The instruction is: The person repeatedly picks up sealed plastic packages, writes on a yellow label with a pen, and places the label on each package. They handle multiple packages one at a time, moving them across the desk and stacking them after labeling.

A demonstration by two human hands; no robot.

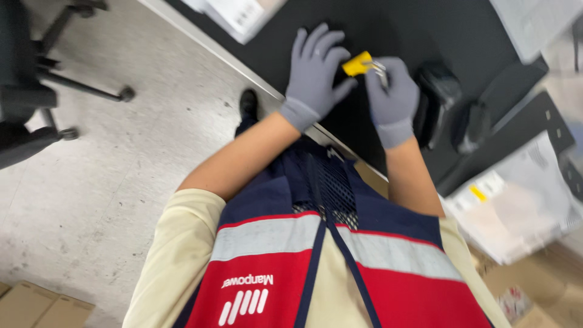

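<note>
Gloved hands working a small yellow piece [356, 63] over the black table [425, 30].

Right hand [393, 97] pinches the yellow piece with its thin metal prongs, left hand [316, 67] lies spread beside it, fingers loose, grasping nothing. Best kept low above the tabletop, left palm steadying, pinch firm near the metal end. Piece looks flat, bright, blocky; motion blur hides finer detail.
</note>
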